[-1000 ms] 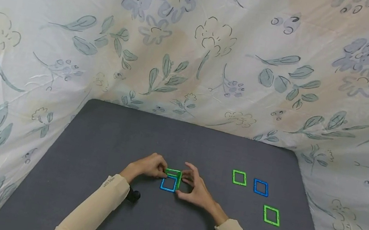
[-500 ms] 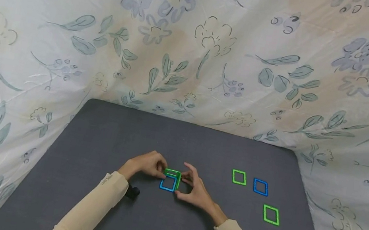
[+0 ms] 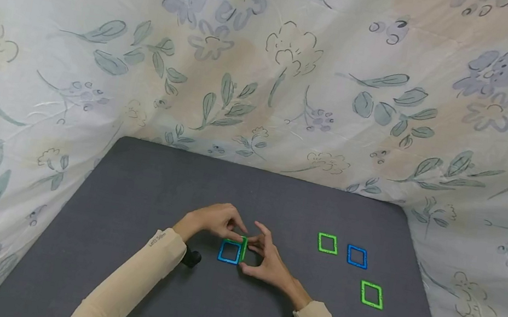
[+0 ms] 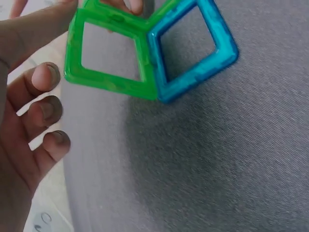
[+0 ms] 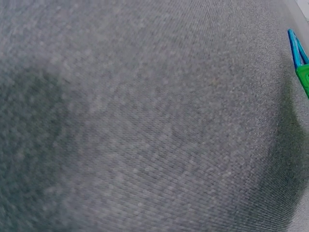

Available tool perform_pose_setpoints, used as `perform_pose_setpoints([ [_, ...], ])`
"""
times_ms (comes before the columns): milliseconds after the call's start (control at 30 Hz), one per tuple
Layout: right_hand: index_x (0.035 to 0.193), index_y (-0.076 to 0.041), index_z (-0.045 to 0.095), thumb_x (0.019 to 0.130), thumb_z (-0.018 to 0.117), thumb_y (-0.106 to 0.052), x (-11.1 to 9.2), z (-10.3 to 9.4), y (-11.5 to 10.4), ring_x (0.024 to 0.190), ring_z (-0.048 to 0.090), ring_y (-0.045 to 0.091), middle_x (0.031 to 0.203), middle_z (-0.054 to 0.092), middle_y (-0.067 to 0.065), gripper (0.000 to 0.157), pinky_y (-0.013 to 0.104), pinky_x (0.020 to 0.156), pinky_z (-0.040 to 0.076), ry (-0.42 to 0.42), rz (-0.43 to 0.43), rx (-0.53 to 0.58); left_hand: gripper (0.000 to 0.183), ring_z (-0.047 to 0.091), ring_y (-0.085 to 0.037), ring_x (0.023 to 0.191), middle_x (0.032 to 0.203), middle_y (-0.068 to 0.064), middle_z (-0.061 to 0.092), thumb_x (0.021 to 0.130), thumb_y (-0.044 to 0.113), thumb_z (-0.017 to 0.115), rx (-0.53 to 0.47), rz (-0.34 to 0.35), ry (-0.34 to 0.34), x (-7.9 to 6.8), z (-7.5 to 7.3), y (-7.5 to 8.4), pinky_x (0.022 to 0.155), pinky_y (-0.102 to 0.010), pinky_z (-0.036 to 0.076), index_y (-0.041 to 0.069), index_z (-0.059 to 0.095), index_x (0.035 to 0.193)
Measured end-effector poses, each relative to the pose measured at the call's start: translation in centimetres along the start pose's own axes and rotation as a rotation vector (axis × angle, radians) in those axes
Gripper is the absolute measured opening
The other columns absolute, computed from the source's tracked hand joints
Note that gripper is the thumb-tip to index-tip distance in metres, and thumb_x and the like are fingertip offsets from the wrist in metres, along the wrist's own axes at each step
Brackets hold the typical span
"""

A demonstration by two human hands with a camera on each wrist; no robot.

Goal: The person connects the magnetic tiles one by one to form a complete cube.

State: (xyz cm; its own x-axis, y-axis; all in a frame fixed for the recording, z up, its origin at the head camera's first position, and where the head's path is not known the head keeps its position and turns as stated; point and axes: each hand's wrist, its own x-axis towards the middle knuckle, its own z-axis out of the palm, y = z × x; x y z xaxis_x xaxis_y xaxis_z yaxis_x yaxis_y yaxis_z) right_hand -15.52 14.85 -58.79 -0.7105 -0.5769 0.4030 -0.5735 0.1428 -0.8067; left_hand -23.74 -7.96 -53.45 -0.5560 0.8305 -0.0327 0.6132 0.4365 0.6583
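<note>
A blue square magnetic tile [image 3: 229, 261] lies on the dark table. Green square magnetic tiles stand along its back and right edges. My left hand [image 3: 214, 217] reaches over the back green tile [image 4: 108, 86], with thumb and forefinger pinching at its top near the back right corner. The other fingers of that hand curl loosely in the left wrist view. My right hand [image 3: 271, 264] holds the right green tile [image 3: 243, 251] between thumb at the front and fingers farther back. The right wrist view catches only a corner of the green and blue tiles at its right edge.
To the right lie a green tile [image 3: 326, 251], a blue tile [image 3: 356, 265] and another green tile [image 3: 370, 304], all flat on the grey table [image 3: 171, 178]. A floral cloth [image 3: 223, 98] hangs behind the table and along its sides.
My left hand has moved from the left end of the back green tile up and right toward the back right corner. My right hand stays on the right green tile.
</note>
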Motion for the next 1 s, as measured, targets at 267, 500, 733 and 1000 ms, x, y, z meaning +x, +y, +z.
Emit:
perform_pose_setpoints([
  [267,0.156,0.008,0.005,0.078,0.082,0.008,-0.4,0.1,2.0,0.116,0.064,0.042,0.124,0.062,0.025,0.109,0.049,0.098,0.055,-0.037,0.068,0.028,0.022,0.032,0.0,0.042,0.052,0.009,0.049,0.096,0.022,0.073,-0.024,-0.066,-0.118,1.2,0.1,0.0,0.045,-0.016,0.029,0.011,0.08,0.113],
  [500,0.159,0.002,0.005,0.08,0.082,0.004,-0.4,-0.1,2.4,0.118,0.063,0.039,0.125,0.061,0.024,0.11,0.048,0.099,0.055,-0.04,0.069,0.035,0.021,0.031,0.0,0.042,0.051,0.011,0.047,0.096,0.019,0.073,-0.053,-0.038,-0.151,1.6,0.0,-0.1,0.046,-0.015,0.028,0.009,0.08,0.114],
  [733,0.158,0.005,0.004,0.08,0.081,0.006,-0.2,-0.1,2.3,0.12,0.063,0.038,0.13,0.061,0.027,0.11,0.048,0.1,0.054,-0.054,0.068,0.052,0.018,0.031,0.0,0.042,0.052,0.012,0.047,0.097,0.017,0.072,-0.093,-0.062,-0.172,1.8,-0.2,-0.1,0.046,-0.016,0.029,0.009,0.081,0.11],
  [1000,0.154,0.005,0.025,0.084,0.082,-0.003,-0.2,-0.9,2.2,0.119,0.063,0.043,0.134,0.06,0.026,0.092,0.052,0.097,0.055,-0.107,0.056,-0.02,0.018,0.028,-0.001,0.042,0.05,0.011,0.045,0.096,0.015,0.072,-0.156,-0.09,-0.163,1.1,-0.4,-0.4,0.046,-0.017,0.028,0.004,0.081,0.107],
])
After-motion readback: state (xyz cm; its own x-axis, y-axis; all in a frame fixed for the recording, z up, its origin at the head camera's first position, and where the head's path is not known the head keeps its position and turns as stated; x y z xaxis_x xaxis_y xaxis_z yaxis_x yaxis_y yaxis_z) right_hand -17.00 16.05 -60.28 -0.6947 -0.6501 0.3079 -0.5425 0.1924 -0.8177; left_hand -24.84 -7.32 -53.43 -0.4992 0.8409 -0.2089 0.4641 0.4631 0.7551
